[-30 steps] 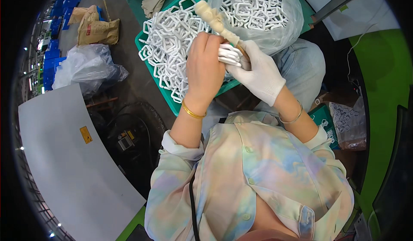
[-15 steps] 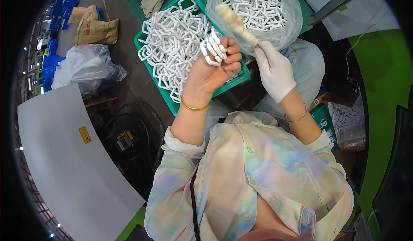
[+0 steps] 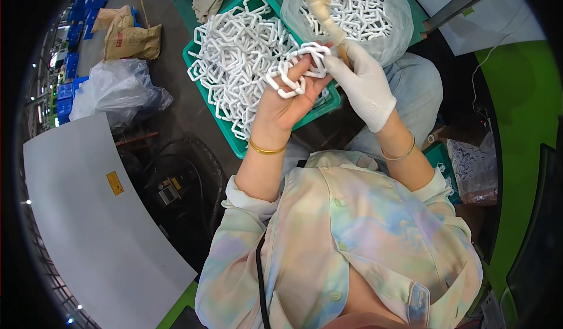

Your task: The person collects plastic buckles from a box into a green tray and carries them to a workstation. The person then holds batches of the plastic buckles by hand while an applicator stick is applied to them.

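Observation:
My bare left hand [image 3: 293, 97] holds several white plastic links [image 3: 287, 82], angular rings spread over its fingers and palm. My right hand [image 3: 366, 85], in a white knit glove, closes on a lumpy cream-coloured stick [image 3: 319, 6]. The stick juts up and away from the glove, and a thin tan part shows beside the fingers. The glove's thumb meets the upper links at the left fingertips. Below the left hand, a green basket [image 3: 240, 147] is heaped with similar white links [image 3: 234, 53]. Behind the right hand, a clear plastic bag [image 3: 404, 32] holds more links [image 3: 352, 15].
A grey-beige cloth [image 3: 208, 1] lies beyond the basket. To the left are a brown paper sack [image 3: 134, 42], crumpled clear plastic [image 3: 120, 91] and a large grey panel [image 3: 99, 211]. At the right, a small green bin [image 3: 440, 156] stands beside a bag of small parts [image 3: 472, 167].
The links in my left hand have fanned out as its curled fingers opened up. My right hand has moved left against them, and the cream stick has shifted up.

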Demonstrator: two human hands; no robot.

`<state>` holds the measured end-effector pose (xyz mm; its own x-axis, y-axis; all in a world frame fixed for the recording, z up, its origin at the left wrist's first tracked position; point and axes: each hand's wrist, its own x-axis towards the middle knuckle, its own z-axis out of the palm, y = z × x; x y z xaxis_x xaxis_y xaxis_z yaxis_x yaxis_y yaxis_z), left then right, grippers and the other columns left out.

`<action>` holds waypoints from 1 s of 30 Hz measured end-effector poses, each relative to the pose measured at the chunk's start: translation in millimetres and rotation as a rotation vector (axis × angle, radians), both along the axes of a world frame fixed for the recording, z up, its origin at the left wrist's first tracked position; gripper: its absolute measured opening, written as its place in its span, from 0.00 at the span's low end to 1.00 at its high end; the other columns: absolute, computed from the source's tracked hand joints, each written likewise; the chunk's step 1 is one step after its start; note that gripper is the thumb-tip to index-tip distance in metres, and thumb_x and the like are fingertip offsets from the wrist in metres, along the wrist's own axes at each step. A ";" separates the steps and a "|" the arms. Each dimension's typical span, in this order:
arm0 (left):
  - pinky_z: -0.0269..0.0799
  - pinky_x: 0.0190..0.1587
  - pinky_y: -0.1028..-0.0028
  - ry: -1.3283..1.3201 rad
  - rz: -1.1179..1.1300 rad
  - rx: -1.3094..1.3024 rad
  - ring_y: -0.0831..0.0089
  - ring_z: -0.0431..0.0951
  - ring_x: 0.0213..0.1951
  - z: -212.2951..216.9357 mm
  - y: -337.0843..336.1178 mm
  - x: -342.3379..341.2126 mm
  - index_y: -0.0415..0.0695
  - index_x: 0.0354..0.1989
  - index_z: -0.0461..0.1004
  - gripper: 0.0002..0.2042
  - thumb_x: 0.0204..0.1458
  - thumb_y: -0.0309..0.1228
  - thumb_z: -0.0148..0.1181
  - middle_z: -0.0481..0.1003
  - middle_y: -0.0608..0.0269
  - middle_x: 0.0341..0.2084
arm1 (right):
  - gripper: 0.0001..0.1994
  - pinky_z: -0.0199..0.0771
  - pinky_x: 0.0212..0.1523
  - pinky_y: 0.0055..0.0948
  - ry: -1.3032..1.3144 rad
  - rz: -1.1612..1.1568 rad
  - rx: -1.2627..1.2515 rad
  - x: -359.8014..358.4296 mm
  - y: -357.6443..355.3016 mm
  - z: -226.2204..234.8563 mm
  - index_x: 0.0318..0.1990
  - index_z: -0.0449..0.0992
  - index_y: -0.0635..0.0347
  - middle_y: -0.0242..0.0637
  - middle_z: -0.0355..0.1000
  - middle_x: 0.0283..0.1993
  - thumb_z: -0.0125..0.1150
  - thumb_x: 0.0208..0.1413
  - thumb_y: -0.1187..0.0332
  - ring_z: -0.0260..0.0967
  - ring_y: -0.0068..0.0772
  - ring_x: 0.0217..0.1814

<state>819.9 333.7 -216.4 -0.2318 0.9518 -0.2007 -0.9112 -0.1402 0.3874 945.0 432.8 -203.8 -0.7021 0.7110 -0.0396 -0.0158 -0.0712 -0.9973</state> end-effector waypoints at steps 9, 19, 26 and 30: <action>0.72 0.57 0.65 -0.024 0.063 -0.070 0.64 0.74 0.53 4.9 6.4 2.9 0.39 0.56 0.68 0.16 0.60 0.26 0.54 0.74 0.54 0.51 | 0.17 0.66 0.33 0.20 -0.142 -0.076 0.173 7.2 -15.4 13.8 0.48 0.71 0.65 0.27 0.68 0.31 0.64 0.54 0.67 0.62 0.18 0.30; 0.66 0.62 0.64 0.003 0.099 0.041 0.61 0.69 0.59 15.3 6.1 11.6 0.37 0.62 0.62 0.19 0.62 0.25 0.48 0.68 0.52 0.58 | 0.15 0.68 0.33 0.23 -0.245 -0.143 0.153 11.6 -13.8 12.0 0.48 0.71 0.63 0.30 0.69 0.29 0.62 0.56 0.67 0.63 0.18 0.30; 0.61 0.66 0.59 -0.034 0.114 0.023 0.59 0.67 0.61 5.7 7.3 9.5 0.37 0.64 0.59 0.22 0.62 0.24 0.48 0.66 0.51 0.60 | 0.15 0.69 0.37 0.23 -0.119 -0.003 0.260 19.8 -21.8 20.1 0.51 0.73 0.62 0.35 0.72 0.34 0.59 0.57 0.70 0.65 0.18 0.32; 0.51 0.71 0.55 -0.068 0.112 0.084 0.52 0.55 0.68 5.7 8.9 9.4 0.36 0.67 0.54 0.25 0.60 0.20 0.48 0.58 0.47 0.66 | 0.12 0.71 0.39 0.27 0.006 0.147 0.317 22.6 -30.0 18.5 0.50 0.74 0.63 0.39 0.74 0.35 0.55 0.60 0.71 0.71 0.25 0.35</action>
<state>829.3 342.6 -210.6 -0.3257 0.9350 -0.1404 -0.9118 -0.2713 0.3082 967.5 402.8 -185.4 -0.7976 0.5783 0.1716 -0.0343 0.2405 -0.9700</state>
